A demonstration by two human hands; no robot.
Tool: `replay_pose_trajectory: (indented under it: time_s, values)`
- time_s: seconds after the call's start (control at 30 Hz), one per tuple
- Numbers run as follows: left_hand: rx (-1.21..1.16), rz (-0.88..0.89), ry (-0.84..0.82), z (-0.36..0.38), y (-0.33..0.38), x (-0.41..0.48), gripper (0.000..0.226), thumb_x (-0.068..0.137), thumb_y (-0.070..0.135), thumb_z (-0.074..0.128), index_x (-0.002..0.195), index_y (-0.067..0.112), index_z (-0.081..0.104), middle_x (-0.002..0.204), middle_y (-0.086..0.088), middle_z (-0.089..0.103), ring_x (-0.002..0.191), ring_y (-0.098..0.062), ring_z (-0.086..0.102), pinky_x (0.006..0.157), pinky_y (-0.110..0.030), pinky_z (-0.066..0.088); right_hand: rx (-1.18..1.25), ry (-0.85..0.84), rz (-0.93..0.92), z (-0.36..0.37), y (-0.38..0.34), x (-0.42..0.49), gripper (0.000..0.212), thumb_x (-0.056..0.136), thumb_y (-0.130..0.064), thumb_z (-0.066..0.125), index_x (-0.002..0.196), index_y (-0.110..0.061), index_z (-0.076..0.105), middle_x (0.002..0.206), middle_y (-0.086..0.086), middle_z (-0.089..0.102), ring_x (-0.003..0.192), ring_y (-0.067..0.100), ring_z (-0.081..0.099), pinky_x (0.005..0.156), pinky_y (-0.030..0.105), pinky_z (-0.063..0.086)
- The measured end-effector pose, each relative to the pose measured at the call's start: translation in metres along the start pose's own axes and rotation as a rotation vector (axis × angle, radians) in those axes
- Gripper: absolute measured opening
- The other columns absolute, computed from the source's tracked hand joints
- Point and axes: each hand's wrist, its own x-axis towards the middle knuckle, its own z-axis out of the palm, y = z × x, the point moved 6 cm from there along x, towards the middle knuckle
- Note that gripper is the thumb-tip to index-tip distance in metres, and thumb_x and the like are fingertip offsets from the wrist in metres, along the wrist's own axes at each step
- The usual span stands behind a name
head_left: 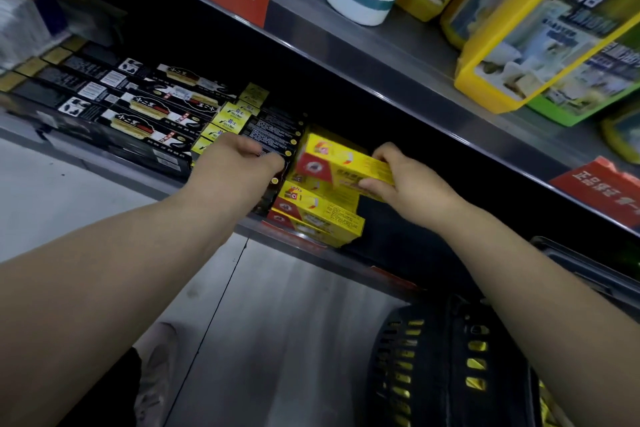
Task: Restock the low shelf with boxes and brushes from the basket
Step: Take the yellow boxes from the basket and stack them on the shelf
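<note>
Right hand (412, 189) grips yellow box (341, 163) above the stack (318, 215) at shelf (214, 196) edge; left hand (239, 158) curls over black boxes (273, 135); dark gap lies right.

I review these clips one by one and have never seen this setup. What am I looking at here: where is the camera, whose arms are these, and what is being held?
There is no machine: a person wears one wide-angle camera on the head, looking forward and down at their own bare arms. The right hand grips a yellow and red box at the mouth of the low shelf, above a stack of matching yellow boxes. The left hand reaches against black boxes beside that stack; its fingers are blurred, so its grip is unclear. More black brush boxes fill the shelf further left. The black basket sits below the right arm.
</note>
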Motion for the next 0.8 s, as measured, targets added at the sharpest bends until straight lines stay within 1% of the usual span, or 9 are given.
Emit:
replay_pose_trajectory:
  time_s: [0.07,0.17,0.23,0.3,0.37,0.43,0.5,0.57,0.8]
  values:
    - [0.007,0.004,0.0,0.0,-0.003,0.0,0.027,0.085,0.021,0.063,0.11,0.015,0.055,0.081,0.01,0.052,0.067,0.0,0.044,0.051,-0.017,0.03,-0.021,-0.038,0.124,0.015,0.021,0.008,0.045,0.092,-0.043,0.052,0.126,-0.017,0.038,0.101,0.005,0.058,0.08,0.017,0.052,0.062,0.027,0.035]
    - [0.008,0.001,-0.002,0.002,-0.004,-0.001,0.025,0.086,0.018,0.063,0.11,0.014,0.055,0.08,0.008,0.051,0.066,-0.003,0.045,0.052,-0.018,0.031,-0.035,-0.167,0.159,0.045,0.026,0.02,0.048,0.094,-0.039,0.049,0.134,-0.016,0.033,0.118,0.012,0.056,0.087,0.02,0.052,0.069,0.026,0.035]
    - [0.009,-0.001,0.003,0.001,-0.003,-0.001,0.025,0.086,0.018,0.062,0.11,0.014,0.055,0.079,0.008,0.051,0.065,-0.003,0.045,0.052,-0.017,0.031,-0.026,-0.234,0.148,0.062,0.021,0.026,0.049,0.095,-0.039,0.048,0.137,-0.017,0.032,0.131,0.014,0.049,0.103,0.026,0.054,0.076,0.025,0.036]
    - [0.008,0.001,0.007,0.001,-0.002,-0.001,0.025,0.086,0.017,0.062,0.11,0.014,0.055,0.079,0.008,0.051,0.065,-0.002,0.045,0.052,-0.017,0.031,0.004,-0.288,0.13,0.072,0.015,0.029,0.053,0.093,-0.047,0.047,0.138,-0.022,0.031,0.14,0.013,0.04,0.116,0.027,0.05,0.085,0.027,0.038]
    - [0.011,0.002,0.003,0.002,-0.002,-0.002,0.025,0.087,0.017,0.061,0.111,0.014,0.054,0.079,0.008,0.051,0.064,-0.002,0.044,0.051,-0.017,0.031,-0.018,-0.338,0.113,0.076,0.014,0.027,0.077,0.081,-0.06,0.056,0.143,-0.027,0.023,0.145,0.01,0.032,0.126,0.027,0.041,0.096,0.032,0.039]
    - [0.016,0.001,-0.001,0.003,-0.002,-0.003,0.024,0.087,0.018,0.061,0.11,0.015,0.054,0.078,0.008,0.051,0.063,-0.002,0.044,0.05,-0.016,0.031,-0.139,-0.384,0.078,0.08,0.013,0.021,0.105,0.067,-0.057,0.074,0.146,-0.03,0.01,0.147,0.008,0.026,0.132,0.03,0.033,0.102,0.037,0.038]
    - [0.024,0.004,-0.006,0.003,-0.001,-0.004,0.023,0.087,0.018,0.06,0.11,0.016,0.055,0.078,0.009,0.052,0.063,-0.002,0.044,0.05,-0.017,0.03,-0.243,-0.394,0.028,0.084,0.012,0.017,0.113,0.066,-0.039,0.082,0.148,-0.028,0.004,0.146,0.011,0.026,0.13,0.032,0.035,0.1,0.04,0.041]
    - [0.033,0.007,-0.011,0.005,-0.001,-0.004,0.023,0.087,0.018,0.06,0.11,0.015,0.055,0.078,0.008,0.052,0.063,-0.002,0.044,0.051,-0.017,0.03,-0.252,-0.351,-0.005,0.083,0.012,0.02,0.106,0.07,-0.026,0.08,0.148,-0.025,0.007,0.142,0.012,0.031,0.124,0.032,0.043,0.095,0.039,0.045]
    - [0.047,0.012,-0.006,0.008,-0.001,-0.005,0.023,0.086,0.018,0.06,0.108,0.015,0.057,0.081,0.007,0.054,0.067,-0.005,0.046,0.054,-0.021,0.033,-0.179,-0.309,-0.025,0.08,0.014,0.023,0.102,0.07,-0.025,0.08,0.147,-0.023,0.013,0.141,0.011,0.033,0.117,0.028,0.049,0.089,0.031,0.046]
